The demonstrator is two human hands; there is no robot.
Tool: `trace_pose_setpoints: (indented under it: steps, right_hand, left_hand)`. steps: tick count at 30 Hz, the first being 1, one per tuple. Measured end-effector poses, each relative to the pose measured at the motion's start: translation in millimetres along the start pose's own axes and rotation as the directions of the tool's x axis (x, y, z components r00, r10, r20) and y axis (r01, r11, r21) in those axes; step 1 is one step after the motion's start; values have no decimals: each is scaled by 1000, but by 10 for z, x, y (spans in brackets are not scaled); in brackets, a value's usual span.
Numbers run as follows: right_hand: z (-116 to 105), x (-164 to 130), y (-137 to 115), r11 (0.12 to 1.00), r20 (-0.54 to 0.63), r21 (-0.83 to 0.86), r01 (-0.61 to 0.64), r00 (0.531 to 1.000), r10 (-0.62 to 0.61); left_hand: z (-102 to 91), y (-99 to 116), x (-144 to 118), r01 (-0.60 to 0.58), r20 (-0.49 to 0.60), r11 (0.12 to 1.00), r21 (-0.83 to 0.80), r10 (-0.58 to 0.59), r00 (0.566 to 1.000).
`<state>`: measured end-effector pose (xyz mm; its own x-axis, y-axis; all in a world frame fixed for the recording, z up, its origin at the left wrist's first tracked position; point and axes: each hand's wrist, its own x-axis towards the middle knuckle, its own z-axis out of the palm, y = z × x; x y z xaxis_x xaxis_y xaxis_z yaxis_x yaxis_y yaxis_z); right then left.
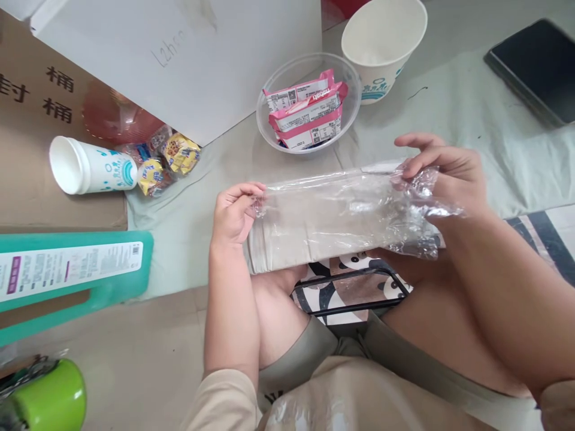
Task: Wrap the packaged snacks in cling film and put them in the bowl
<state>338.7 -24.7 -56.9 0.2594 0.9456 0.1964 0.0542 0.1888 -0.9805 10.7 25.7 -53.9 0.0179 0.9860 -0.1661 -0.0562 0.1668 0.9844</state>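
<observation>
Pinching the clear plastic bag (341,209) at both ends, your left hand (233,212) and right hand (442,173) have fingertips closed on the film, stretched above your lap; it looks featherlight, limp and slippery, so grip the edges; beyond sits a clear bowl (269,129) of pink snack packets (308,111).

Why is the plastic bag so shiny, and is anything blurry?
Head view: soft daylight glints white off the crinkled clear bag near the right hand; the left hand looks sharp; the green thing at the bottom corner is blurred; shadows are faint.
</observation>
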Motion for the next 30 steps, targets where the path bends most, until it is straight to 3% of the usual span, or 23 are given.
trace_pose_setpoints:
  steps: [4,9,14,17,23,26,30]
  right_hand:
    - [-52,-58,-29,992,23,-64,-105,994,107]
    - [-64,-61,-15,993,78,-116,-14,997,23]
    - [-85,-43,25,974,72,-228,-19,997,37]
    - [-105,-41,47,945,96,-326,7,995,26]
    - [-120,-58,26,925,156,-378,46,988,15]
    - [-118,-66,3,940,147,-338,37,989,14]
    - [-157,-74,25,951,219,-305,56,976,12]
  left_hand:
    - [-33,-126,88,-74,74,996,-58,78,994]
    - [-18,-210,118,-177,73,984,7,176,982]
    - [-21,-108,21,-158,112,986,-52,163,980]
    - [-61,-58,-47,-137,142,991,4,136,981]
    - [-123,-108,-105,-60,73,977,203,46,996]
    - [-101,-132,-88,-102,29,977,186,98,995]
    - [-46,-72,-73,-148,-41,983,109,154,987]
